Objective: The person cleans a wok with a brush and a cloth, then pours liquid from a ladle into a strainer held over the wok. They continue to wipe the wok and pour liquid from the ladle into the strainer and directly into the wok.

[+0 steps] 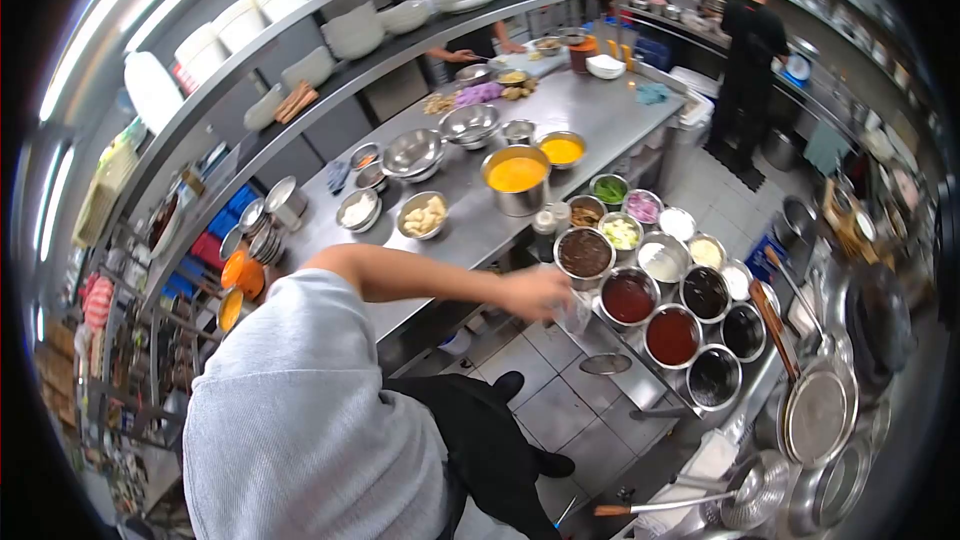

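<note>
My left hand reaches out at the end of a bare forearm and is smeared by motion. Its fingers are beside a clear, crinkled plastic-looking thing at the corner of the sauce station; whether they grip it I cannot make out. Just past the fingers stands a metal pot of dark brown sauce. Close by are pots of dark red sauce and of brighter red sauce. A small round metal strainer or lid sits at the station's near edge. My right hand is out of view.
A steel table carries a pot of yellow liquid, a bowl of pale chunks and metal bowls. Pans and a strainer crowd the right. Two people work farther off. A plate shelf runs overhead.
</note>
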Tool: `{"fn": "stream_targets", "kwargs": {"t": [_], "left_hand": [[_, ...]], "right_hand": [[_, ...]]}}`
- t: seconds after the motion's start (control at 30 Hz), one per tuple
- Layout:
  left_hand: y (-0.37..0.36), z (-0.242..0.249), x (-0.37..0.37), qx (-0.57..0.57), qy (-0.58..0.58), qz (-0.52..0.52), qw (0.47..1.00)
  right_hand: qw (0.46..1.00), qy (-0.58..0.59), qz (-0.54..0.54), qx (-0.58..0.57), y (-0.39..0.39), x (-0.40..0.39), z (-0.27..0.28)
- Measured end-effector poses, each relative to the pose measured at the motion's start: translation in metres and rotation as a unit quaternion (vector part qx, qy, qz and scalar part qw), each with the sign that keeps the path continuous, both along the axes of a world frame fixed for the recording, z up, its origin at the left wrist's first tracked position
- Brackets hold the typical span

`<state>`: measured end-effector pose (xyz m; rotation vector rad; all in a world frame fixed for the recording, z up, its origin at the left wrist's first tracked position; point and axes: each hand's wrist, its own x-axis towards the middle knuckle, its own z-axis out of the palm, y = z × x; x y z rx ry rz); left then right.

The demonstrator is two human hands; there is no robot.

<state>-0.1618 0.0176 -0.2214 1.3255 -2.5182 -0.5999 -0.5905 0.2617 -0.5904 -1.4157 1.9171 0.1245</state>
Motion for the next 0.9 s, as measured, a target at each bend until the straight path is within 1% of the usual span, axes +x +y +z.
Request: {"fn": "stream_targets", "kwargs": {"t": [0.03,0.07,0.1,0.13,0.17,0.2,0.23,0.27,0.3,0.33,0.37,0.4,0.43,0.47,0.5,0.53,0.57,0.6,0.63,0.67,0.7,0.73,0.77,0.8,0.83,0.9], "left_hand": [[-0.003,0.003,0.054,-0.028,-0.024,0.058,0.998],[0.003,0.032,0.098,-0.025,-0.022,0.139,0.990],[0.005,0.048,0.158,-0.104,-0.057,0.214,0.970],[0.013,0.084,0.201,-0.154,-0.072,0.322,0.931],[0.023,0.121,0.244,-0.227,-0.084,0.406,0.881],[0.026,0.151,0.314,-0.304,-0.093,0.452,0.834],[0.041,0.191,0.370,-0.375,-0.132,0.491,0.775],[0.055,0.228,0.410,-0.451,-0.151,0.532,0.701],[0.071,0.254,0.453,-0.448,-0.206,0.588,0.642],[0.090,0.271,0.492,-0.434,-0.255,0.605,0.617],[0.103,0.285,0.519,-0.420,-0.304,0.618,0.592],[0.109,0.292,0.533,-0.364,-0.298,0.634,0.614],[0.120,0.295,0.544,-0.304,-0.291,0.647,0.636],[0.128,0.292,0.556,-0.242,-0.284,0.654,0.658],[0.135,0.284,0.570,-0.245,-0.287,0.648,0.661],[0.138,0.277,0.583,-0.249,-0.292,0.641,0.664],[0.140,0.273,0.589,-0.254,-0.298,0.633,0.668],[0.142,0.268,0.591,-0.270,-0.291,0.639,0.658],[0.143,0.262,0.592,-0.297,-0.269,0.638,0.658],[0.143,0.256,0.597,-0.325,-0.248,0.628,0.662],[0.143,0.250,0.601,-0.353,-0.227,0.619,0.664],[0.142,0.251,0.596,-0.346,-0.213,0.627,0.665],[0.142,0.259,0.585,-0.338,-0.198,0.634,0.666],[0.146,0.264,0.577,-0.330,-0.184,0.642,0.667],[0.150,0.263,0.572,-0.378,-0.140,0.637,0.657],[0.153,0.254,0.559,-0.468,-0.048,0.620,0.627]], "right_hand": [[1.000,0.005,0.014,0.010,0.001,0.007,-0.001],[0.999,0.010,0.025,0.017,0.003,0.013,-0.002],[0.999,0.016,0.040,0.026,0.006,0.017,-0.002],[0.998,0.023,0.051,0.033,0.009,0.021,-0.001],[0.997,0.029,0.064,0.040,0.014,0.021,0.001],[0.996,0.035,0.075,0.038,0.022,0.019,0.002],[0.995,0.035,0.086,0.031,0.029,0.014,0.001],[0.996,0.025,0.089,0.000,0.030,0.006,0.001],[0.994,-0.008,0.094,-0.055,0.009,0.033,0.066],[0.987,-0.083,0.108,-0.083,-0.054,0.074,0.135],[0.959,-0.164,0.156,-0.171,-0.103,0.122,0.193],[0.953,-0.204,0.160,-0.155,-0.148,0.172,0.244],[0.921,-0.257,0.212,-0.203,-0.192,0.222,0.270],[0.880,-0.308,0.263,-0.247,-0.232,0.283,0.322],[0.850,-0.335,0.322,-0.248,-0.265,0.340,0.385],[0.841,-0.367,0.341,-0.207,-0.296,0.395,0.429],[0.764,-0.359,0.420,-0.334,-0.326,0.451,0.454],[0.727,-0.318,0.468,-0.389,-0.355,0.510,0.483],[0.698,-0.292,0.500,-0.421,-0.380,0.571,0.512],[0.626,-0.277,0.506,-0.525,-0.389,0.627,0.545],[0.608,-0.224,0.522,-0.556,-0.399,0.683,0.575],[0.537,-0.258,0.525,-0.608,-0.415,0.736,0.591],[0.543,-0.216,0.547,-0.599,-0.423,0.782,0.614],[0.489,-0.221,0.562,-0.630,-0.431,0.823,0.628],[0.433,-0.225,0.575,-0.657,-0.438,0.853,0.635],[0.388,-0.183,0.524,-0.735,-0.445,0.896,0.624]]}}
